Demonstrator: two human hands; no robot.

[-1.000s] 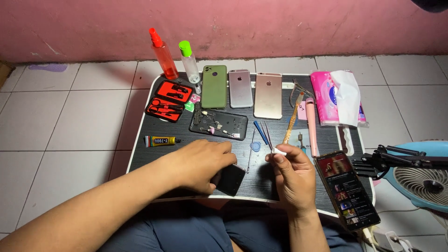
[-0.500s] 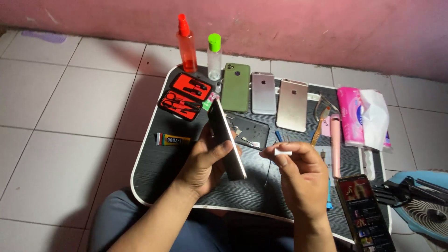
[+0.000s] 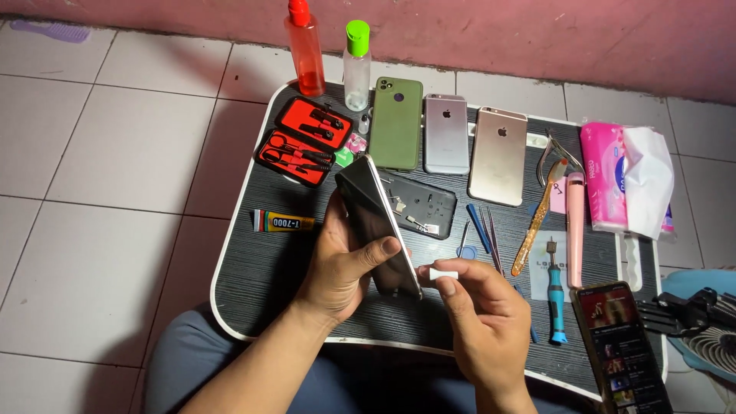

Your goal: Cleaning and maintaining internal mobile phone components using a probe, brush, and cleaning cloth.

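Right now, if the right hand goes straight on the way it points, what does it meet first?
Probably the edge of the dark phone in the left hand; the right hand points its small white piece there, though depth is unclear.

A black wood-grain lap table point(image 3: 261, 276) with a white rim fills mid-frame. Along its top edge lie a green phone point(image 3: 396, 123), a silver phone point(image 3: 446, 133) and a gold phone point(image 3: 498, 156); upper left an open red tool case point(image 3: 303, 141); at left a glue tube point(image 3: 283, 221); at right a tissue pack point(image 3: 622, 178).

head camera looks steeply down, fairly close, probably toward wall point(image 3: 537, 38).
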